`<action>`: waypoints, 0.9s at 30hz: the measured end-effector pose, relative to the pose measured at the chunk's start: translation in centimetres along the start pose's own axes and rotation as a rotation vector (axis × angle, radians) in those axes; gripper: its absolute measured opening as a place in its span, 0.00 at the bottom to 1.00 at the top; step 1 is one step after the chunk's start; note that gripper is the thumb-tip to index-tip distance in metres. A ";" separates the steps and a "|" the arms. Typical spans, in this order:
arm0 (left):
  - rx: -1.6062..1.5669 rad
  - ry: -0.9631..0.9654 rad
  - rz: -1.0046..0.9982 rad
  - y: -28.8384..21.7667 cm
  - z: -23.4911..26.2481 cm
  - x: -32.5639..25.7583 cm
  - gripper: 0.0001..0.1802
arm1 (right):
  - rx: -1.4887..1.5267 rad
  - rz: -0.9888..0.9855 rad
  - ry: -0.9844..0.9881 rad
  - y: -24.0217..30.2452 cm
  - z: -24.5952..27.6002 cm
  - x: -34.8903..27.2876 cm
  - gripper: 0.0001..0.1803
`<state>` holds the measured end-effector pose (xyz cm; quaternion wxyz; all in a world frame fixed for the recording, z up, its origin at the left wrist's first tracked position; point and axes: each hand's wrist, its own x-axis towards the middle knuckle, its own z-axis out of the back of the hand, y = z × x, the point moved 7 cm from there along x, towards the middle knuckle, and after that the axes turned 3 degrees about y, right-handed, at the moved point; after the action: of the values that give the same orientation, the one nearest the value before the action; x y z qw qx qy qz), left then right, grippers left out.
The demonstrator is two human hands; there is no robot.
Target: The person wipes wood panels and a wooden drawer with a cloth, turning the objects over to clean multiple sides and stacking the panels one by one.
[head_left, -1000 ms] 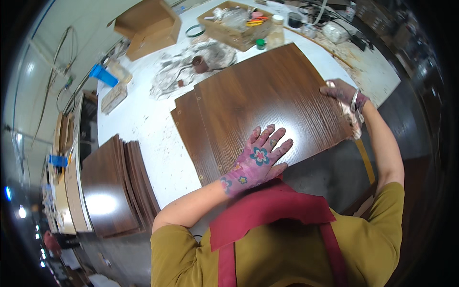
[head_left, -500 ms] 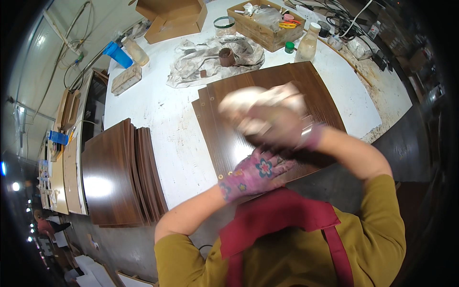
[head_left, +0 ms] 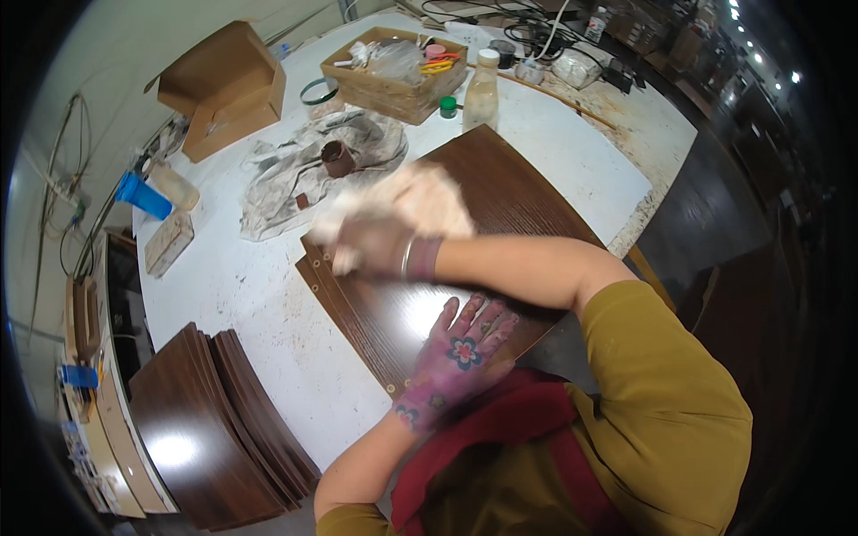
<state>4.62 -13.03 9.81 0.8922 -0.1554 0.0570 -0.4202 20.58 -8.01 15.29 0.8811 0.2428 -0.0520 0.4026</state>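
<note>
A dark brown wood-grain panel (head_left: 518,196), with small round fittings along its left edge, lies on the white table before me. My right hand (head_left: 380,246), in a stained glove and smeared by motion, is closed on a pale cloth (head_left: 429,201) over the panel's left part. My left hand (head_left: 460,353) wears a purple glove with flower prints and lies flat on the panel's near edge, fingers stretched out. Behind the cloth, a small brown pot (head_left: 338,161) stands on a crumpled stained rag (head_left: 268,192).
A stack of similar panels (head_left: 197,429) sits at the left. Along the back are an open cardboard box (head_left: 232,89), a carton of odds and ends (head_left: 384,94), a cloudy bottle (head_left: 481,94) and a green-lidded jar (head_left: 448,107). A blue cup (head_left: 143,196) and a block (head_left: 168,243) stand far left.
My right hand has swept the cloth leftward over the panel. My left hand stays near the front edge, its fingers now more spread. The whole view has turned, shifting the table's things left.
</note>
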 end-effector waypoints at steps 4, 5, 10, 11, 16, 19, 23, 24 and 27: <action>0.034 0.003 -0.009 -0.7 0.3 0.7 0.34 | -0.133 -0.641 -0.235 -23.5 3.4 -4.1 0.16; 0.041 0.020 0.019 -0.4 0.3 0.4 0.34 | -0.196 -0.574 -0.258 -21.0 3.6 -5.1 0.15; 0.017 0.047 0.057 0.4 0.3 0.6 0.36 | -0.109 -0.078 0.231 -3.2 -1.3 -7.9 0.16; 0.040 -0.018 0.003 -0.2 0.7 0.4 0.34 | 0.028 -0.021 0.129 -3.2 0.3 -8.9 0.14; -0.107 -0.170 -0.016 1.1 2.3 -0.7 0.25 | 0.358 -1.120 -0.173 -27.9 9.7 -17.8 0.12; -0.041 -0.373 0.231 8.7 6.3 -1.3 0.23 | -0.080 -0.793 -0.255 -27.3 14.8 -18.6 0.18; 0.093 -0.744 0.673 17.3 6.3 -4.9 0.30 | 0.310 -0.393 -0.237 -11.4 10.3 -12.9 0.13; 0.044 -0.697 0.658 18.7 5.0 -4.6 0.32 | 0.060 -0.074 -0.220 -6.7 9.0 -12.3 0.12; 0.160 -0.551 0.794 19.0 3.8 -3.0 0.35 | -0.045 0.201 0.257 3.1 0.3 -14.8 0.17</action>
<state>17.48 1.56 7.17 0.9745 -0.1581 -0.1588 0.0064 8.40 -16.51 12.48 0.8408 0.1631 0.0280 0.5154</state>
